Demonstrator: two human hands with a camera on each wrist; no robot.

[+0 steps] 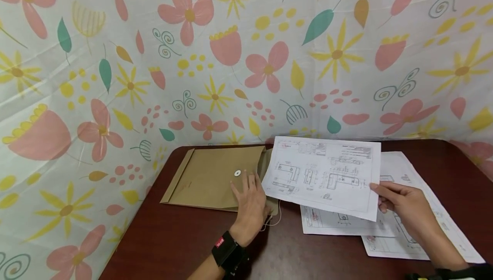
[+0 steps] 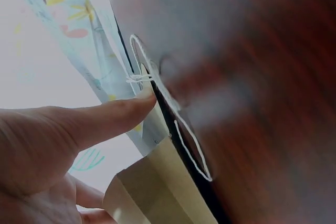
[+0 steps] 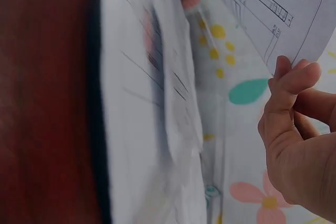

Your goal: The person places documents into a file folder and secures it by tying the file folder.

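Right hand (image 1: 400, 203) fingers pinch the sheet (image 1: 323, 175) by its right edge, long axis pointing left at the envelope (image 1: 212, 177). Left hand (image 1: 250, 205) lies flat, fingers straight, on the envelope's mouth end, nearer.

One brown envelope (image 1: 209, 177); perhaps three drawing sheets (image 1: 327, 175); two hands (image 1: 250, 205); one table (image 1: 185, 245).

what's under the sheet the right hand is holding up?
Under the raised drawing sheet, pinched by the right hand, lie two more printed sheets on the dark table. Its left edge overlaps the brown envelope's flap. Their covered print cannot be seen.
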